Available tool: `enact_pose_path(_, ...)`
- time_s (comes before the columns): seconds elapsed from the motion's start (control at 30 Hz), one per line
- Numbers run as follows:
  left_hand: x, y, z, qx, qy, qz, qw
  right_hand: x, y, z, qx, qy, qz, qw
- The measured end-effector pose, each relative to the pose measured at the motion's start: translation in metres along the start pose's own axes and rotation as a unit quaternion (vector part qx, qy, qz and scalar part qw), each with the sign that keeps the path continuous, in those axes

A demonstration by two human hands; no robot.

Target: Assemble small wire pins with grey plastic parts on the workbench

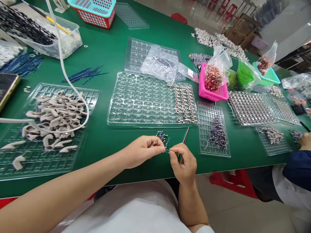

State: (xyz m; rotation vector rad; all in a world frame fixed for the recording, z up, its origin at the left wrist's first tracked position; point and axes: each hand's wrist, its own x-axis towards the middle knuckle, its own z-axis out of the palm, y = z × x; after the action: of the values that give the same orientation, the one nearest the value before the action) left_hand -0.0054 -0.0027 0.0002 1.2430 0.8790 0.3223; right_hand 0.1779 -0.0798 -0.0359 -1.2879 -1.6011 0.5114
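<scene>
My left hand (148, 148) is closed, with the end of a small pale casing (154, 143) poking out between its fingers. Thin wires (167, 150) stretch from its fingertips to my right hand (184, 161), which pinches their other end. A pair of metal tweezers (186, 136) is also tucked in my right hand, tips pointing away from me. Just beyond the fingers lies a little pile of dark wired components (162, 135). Behind both hands stands a clear blister tray (141, 100), its right columns filled with small round pale parts (185, 103).
Pale curved casings (58, 111) heap on a tray at left, under a white cable (60, 48). Right of my hands, a tray holds wired components (218, 132). A pink basket (213, 94) stands behind it. A co-worker's hand (305, 141) shows at far right.
</scene>
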Motion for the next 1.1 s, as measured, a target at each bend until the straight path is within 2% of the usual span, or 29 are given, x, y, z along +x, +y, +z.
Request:
enact_pose_path(0.13,-0.004,-0.001,0.004,0.063,0.024,0.047,0.997,-0.001,-0.002,-0.002,0.031,0.002,0.082,0.996)
enact_pose_path(0.23,-0.006,-0.004,0.007,0.135,0.055,0.111,0.983,-0.001,-0.001,-0.005,0.065,-0.007,0.141,0.988)
enact_pose_path(0.43,-0.006,-0.012,0.007,0.282,0.113,0.268,0.914,-0.003,-0.001,-0.013,0.126,-0.022,0.208,0.970)
enact_pose_path(0.53,-0.006,-0.015,0.007,0.310,0.121,0.304,0.893,-0.005,-0.001,-0.015,0.137,-0.018,0.224,0.965)
enact_pose_path(0.67,-0.005,-0.012,0.004,0.307,0.126,0.286,0.899,-0.009,0.004,-0.014,0.150,0.019,0.240,0.959)
enact_pose_path(0.77,-0.004,-0.007,0.002,0.273,0.115,0.200,0.934,-0.012,0.010,-0.012,0.165,0.062,0.238,0.955)
enact_pose_path(0.87,-0.006,-0.005,0.001,0.242,0.056,0.122,0.961,-0.014,0.012,-0.009,0.168,0.081,0.220,0.957)
enact_pose_path(0.97,-0.009,-0.007,0.001,0.243,0.003,0.132,0.961,-0.016,0.011,-0.006,0.147,0.095,0.192,0.966)
enact_pose_path(1.1,-0.010,-0.009,0.004,0.250,0.017,0.142,0.958,-0.017,0.008,-0.003,0.114,0.110,0.147,0.976)
